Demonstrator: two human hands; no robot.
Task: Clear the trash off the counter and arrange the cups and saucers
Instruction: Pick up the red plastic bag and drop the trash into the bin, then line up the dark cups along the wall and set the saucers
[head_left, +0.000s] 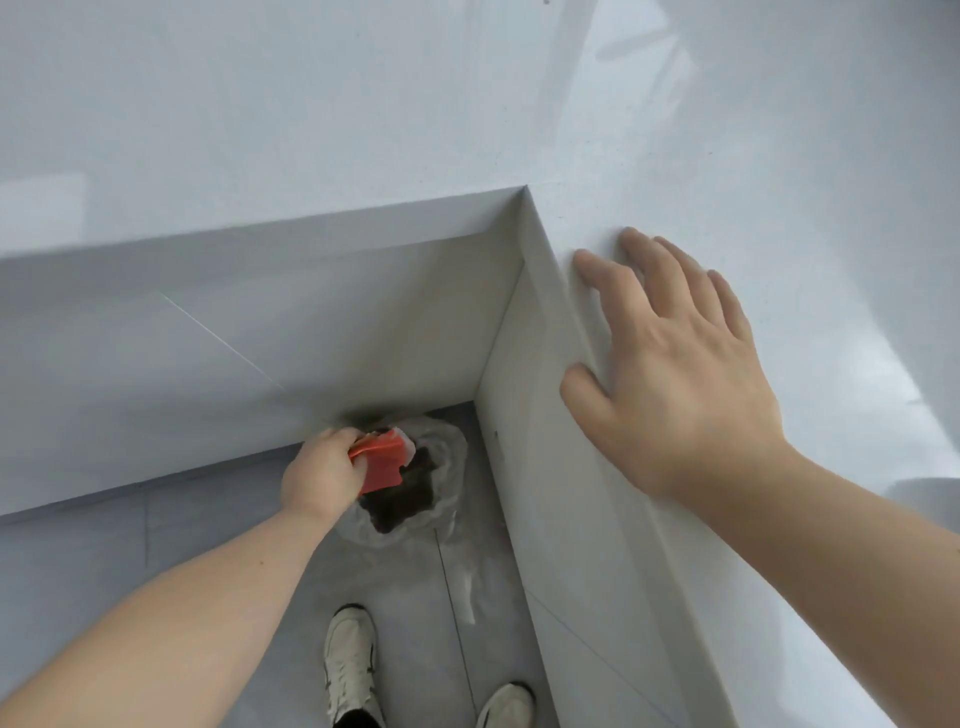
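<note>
My left hand (319, 475) reaches down below the counter and is shut on a red piece of trash (382, 462) with a bit of white wrapper at its top. It holds the trash right over the dark mouth of a bin lined with a clear plastic bag (447, 467), which stands on the floor in the inner corner of the counter. My right hand (675, 358) lies flat and open on the white countertop (779, 182), fingers spread near the counter's edge. No cups or saucers are in view.
The white L-shaped counter wraps around the back and right, its front panels (260, 353) dropping to a grey tiled floor (405, 597). My two light-coloured shoes (350, 665) stand on the floor just before the bin.
</note>
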